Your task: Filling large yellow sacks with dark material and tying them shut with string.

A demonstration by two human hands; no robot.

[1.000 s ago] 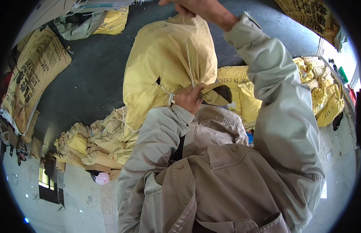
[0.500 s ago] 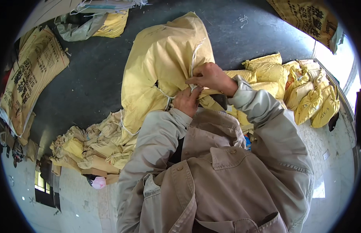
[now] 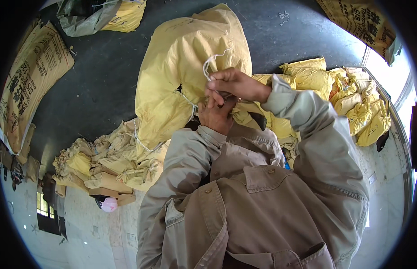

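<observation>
- Head view: a big yellow sack (image 3: 181, 80) stands right in front of the person, its long axis running up and away from the chest, the gathered edge nearest the hands.
- Right hand (image 3: 233, 85) is closed in a pinch on a thin white string (image 3: 210, 62); the loose end curls up above the fingers, against the sack's face.
- Left hand (image 3: 216, 117) sits just below the right, touching it, fingers curled against the sack's edge where the string enters the weave. Whether it grips string or cloth I cannot tell; the right hand covers that spot.
- Both hands lie at the sack's right-hand lower side; the bulk of the sack lies up and to the left of them. Right hand is the upper one, nearer the free string end.
- String line runs from the seam at the left hand up to the right-hand pinch.
- Around: crumpled yellow bags (image 3: 105, 161) lower left, more filled bags (image 3: 347, 103) at right, a printed flat sack (image 3: 29, 80) far left on the dark floor (image 3: 101, 76).
</observation>
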